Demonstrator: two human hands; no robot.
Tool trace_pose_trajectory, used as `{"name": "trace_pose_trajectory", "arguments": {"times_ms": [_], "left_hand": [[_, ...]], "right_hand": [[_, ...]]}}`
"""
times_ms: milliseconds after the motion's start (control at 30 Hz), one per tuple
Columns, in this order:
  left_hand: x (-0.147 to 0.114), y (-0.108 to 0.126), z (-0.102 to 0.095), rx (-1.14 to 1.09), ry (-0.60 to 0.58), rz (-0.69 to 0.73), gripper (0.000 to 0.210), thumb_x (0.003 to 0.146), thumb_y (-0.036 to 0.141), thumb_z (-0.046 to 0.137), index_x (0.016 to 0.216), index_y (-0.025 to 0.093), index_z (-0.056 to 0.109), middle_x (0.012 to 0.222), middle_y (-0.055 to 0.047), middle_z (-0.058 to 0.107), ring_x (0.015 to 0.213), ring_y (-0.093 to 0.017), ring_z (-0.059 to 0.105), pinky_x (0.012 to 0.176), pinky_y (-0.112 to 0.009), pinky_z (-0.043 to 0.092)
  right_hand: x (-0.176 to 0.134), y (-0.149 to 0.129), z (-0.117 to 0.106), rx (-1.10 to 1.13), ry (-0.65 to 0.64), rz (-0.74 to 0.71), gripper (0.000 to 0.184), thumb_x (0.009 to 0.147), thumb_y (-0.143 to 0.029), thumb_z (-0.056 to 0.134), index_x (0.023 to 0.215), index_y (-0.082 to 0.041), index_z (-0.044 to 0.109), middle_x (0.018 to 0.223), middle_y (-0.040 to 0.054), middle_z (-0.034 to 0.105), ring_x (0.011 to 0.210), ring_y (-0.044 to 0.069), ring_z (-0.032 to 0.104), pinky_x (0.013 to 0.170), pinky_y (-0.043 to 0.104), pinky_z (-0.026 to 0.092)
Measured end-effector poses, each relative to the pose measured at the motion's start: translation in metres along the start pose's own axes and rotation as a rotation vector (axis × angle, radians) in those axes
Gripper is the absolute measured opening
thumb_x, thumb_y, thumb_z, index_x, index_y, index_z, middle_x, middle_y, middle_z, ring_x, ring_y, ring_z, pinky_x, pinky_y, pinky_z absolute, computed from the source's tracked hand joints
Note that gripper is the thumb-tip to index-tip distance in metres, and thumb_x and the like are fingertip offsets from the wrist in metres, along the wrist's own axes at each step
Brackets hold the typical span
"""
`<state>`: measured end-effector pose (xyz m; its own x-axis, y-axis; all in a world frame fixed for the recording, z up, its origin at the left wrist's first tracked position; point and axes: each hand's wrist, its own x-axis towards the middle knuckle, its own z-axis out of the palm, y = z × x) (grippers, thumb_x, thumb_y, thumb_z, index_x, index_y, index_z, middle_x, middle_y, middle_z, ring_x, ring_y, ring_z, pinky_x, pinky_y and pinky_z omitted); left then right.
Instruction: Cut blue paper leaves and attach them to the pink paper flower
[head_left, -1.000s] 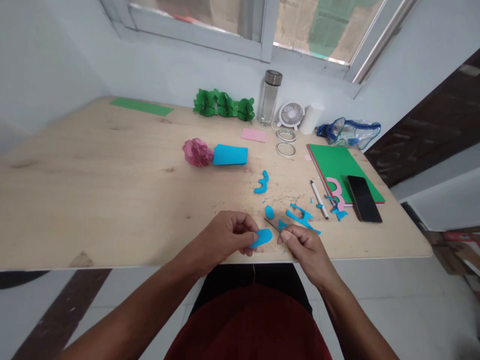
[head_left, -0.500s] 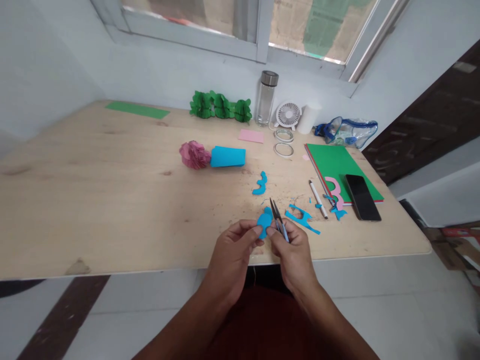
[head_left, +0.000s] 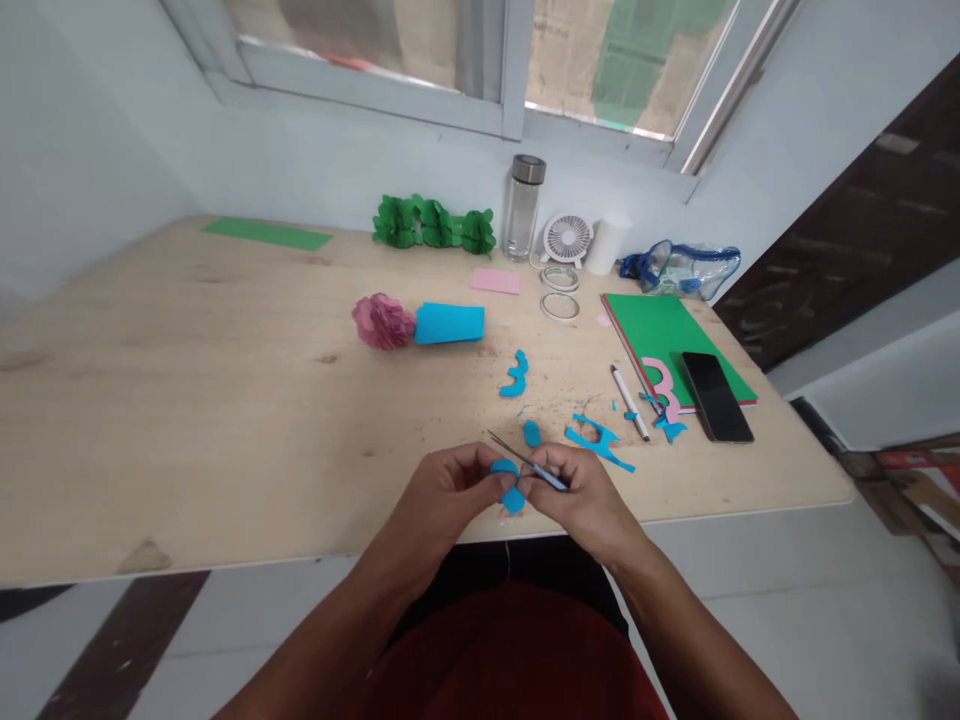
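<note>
Pinched between the thumb and fingers of my left hand is a small rounded blue paper piece, partly covered by the thumb. My right hand is closed around a pair of scissors, whose thin blades point up and left. Its thumb and fingertips also meet the blue paper's right side. Just beyond the fingers, a blue paper oval lies on the table. Farther off sits a wavy blue paper strip, and to the right is a blue paper offcut with a hole.
A pink paper flower lies beside folded blue paper. Green sheets carry a phone and a pink paper strip, near a white pen. A bottle, fan and tape rolls stand behind.
A blue oval now lies on the table apart from the piece in my hands. The scissors have swung from pointing upward to pointing left, and both hands have shifted slightly nearer my body.
</note>
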<state>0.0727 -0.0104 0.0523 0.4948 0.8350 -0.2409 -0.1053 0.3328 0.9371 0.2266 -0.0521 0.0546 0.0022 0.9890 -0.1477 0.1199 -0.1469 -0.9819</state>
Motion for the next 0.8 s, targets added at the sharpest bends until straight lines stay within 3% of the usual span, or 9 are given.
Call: {"name": "trace_pose_trajectory", "arguments": {"times_ms": [200,300,500,667,800], "left_hand": [[-0.002,-0.012,0.009,-0.089,0.192,0.063,0.013,0.068,0.027,0.072,0.065,0.017,0.065,0.064,0.002,0.063,0.067,-0.012,0.054,0.069,-0.023,0.041],[-0.002,-0.014,0.012,-0.125,0.227,0.070,0.013,0.068,0.027,0.072,0.065,0.017,0.064,0.065,0.002,0.062,0.068,-0.012,0.053,0.070,-0.023,0.041],[-0.002,-0.004,0.005,0.010,0.147,0.073,0.011,0.066,0.027,0.071,0.062,0.017,0.065,0.064,0.001,0.063,0.067,-0.014,0.054,0.068,-0.024,0.041],[-0.002,0.002,-0.004,0.192,0.095,0.067,0.008,0.064,0.026,0.070,0.063,0.018,0.066,0.061,0.001,0.060,0.061,-0.013,0.051,0.061,-0.025,0.039],[-0.002,0.000,-0.006,0.215,0.060,0.056,0.009,0.063,0.026,0.070,0.064,0.018,0.068,0.061,0.000,0.062,0.062,-0.014,0.052,0.062,-0.025,0.040]], "right_hand": [[-0.001,0.006,0.009,0.074,0.085,0.000,0.014,0.074,-0.024,0.060,0.064,-0.018,0.053,0.054,-0.0063,0.043,0.052,0.008,0.036,0.050,0.021,0.027],[-0.001,0.008,0.010,0.062,0.087,-0.009,0.015,0.074,-0.023,0.058,0.062,-0.019,0.050,0.052,-0.0070,0.040,0.050,0.008,0.033,0.048,0.021,0.024],[0.004,0.003,0.000,-0.077,-0.014,-0.032,0.016,0.074,-0.017,0.055,0.060,-0.019,0.047,0.053,-0.0074,0.037,0.050,0.008,0.032,0.047,0.022,0.021],[0.005,-0.004,-0.011,-0.233,-0.133,-0.039,0.011,0.072,-0.011,0.054,0.063,-0.018,0.051,0.054,-0.0071,0.038,0.051,0.008,0.034,0.048,0.022,0.022],[0.007,-0.007,-0.015,-0.293,-0.174,-0.049,0.010,0.070,-0.010,0.054,0.064,-0.018,0.054,0.055,-0.0067,0.041,0.051,0.008,0.036,0.048,0.022,0.023]]}}
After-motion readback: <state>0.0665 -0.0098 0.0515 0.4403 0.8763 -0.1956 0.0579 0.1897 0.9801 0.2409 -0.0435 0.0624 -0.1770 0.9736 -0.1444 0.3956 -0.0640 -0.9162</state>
